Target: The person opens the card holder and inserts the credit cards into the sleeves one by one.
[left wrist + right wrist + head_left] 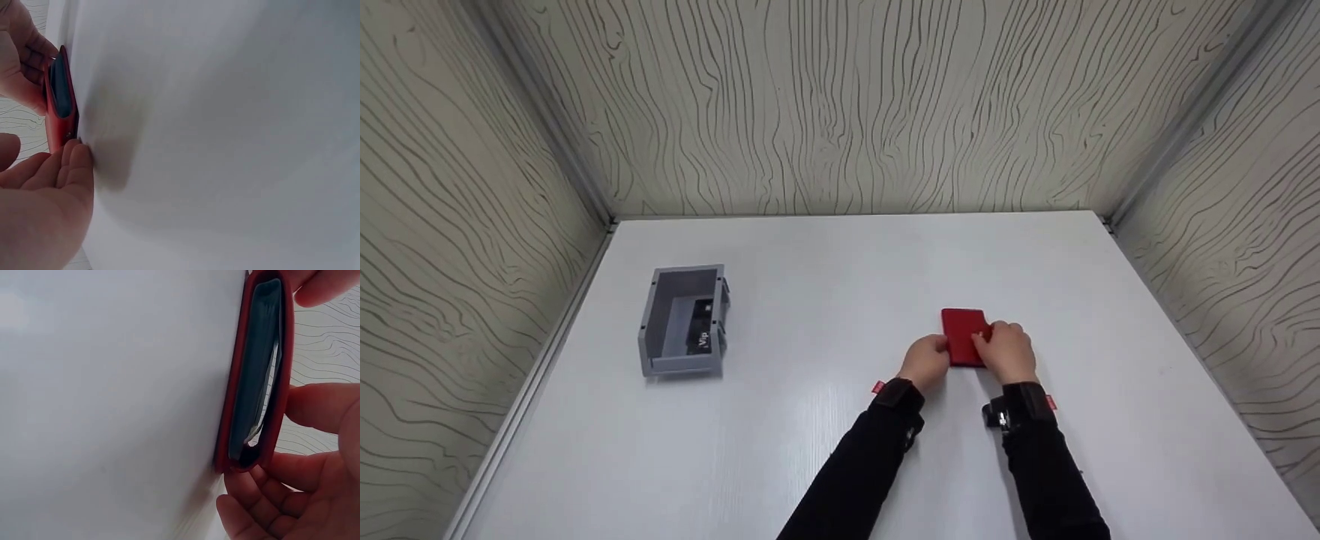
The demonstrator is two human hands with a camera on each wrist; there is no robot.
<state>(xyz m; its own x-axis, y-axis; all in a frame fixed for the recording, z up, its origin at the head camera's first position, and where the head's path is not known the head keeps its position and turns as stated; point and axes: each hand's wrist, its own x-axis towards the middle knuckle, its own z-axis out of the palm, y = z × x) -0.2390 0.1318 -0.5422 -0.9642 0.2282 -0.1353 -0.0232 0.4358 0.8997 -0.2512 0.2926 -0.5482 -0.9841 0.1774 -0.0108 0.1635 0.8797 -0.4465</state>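
A red wallet (962, 337) lies on the white table, right of the middle. In the right wrist view its end shows dark inner sleeves (256, 365) and a pale edge between the red covers. The right hand (1006, 352) pinches its right side, thumb on the top cover and fingers (298, 469) curled at the edge. At the opposite side is the left hand (926, 361), its fingertips (79, 154) touching the lower edge near the tabletop. The left thumb stands apart from those fingers in the left wrist view.
A grey open bin (682, 365) stands at the left of the table (810, 300). Inside lies a black card-like item (700, 328) marked "Vip". Wood-patterned panels (840, 112) enclose the back and both sides.
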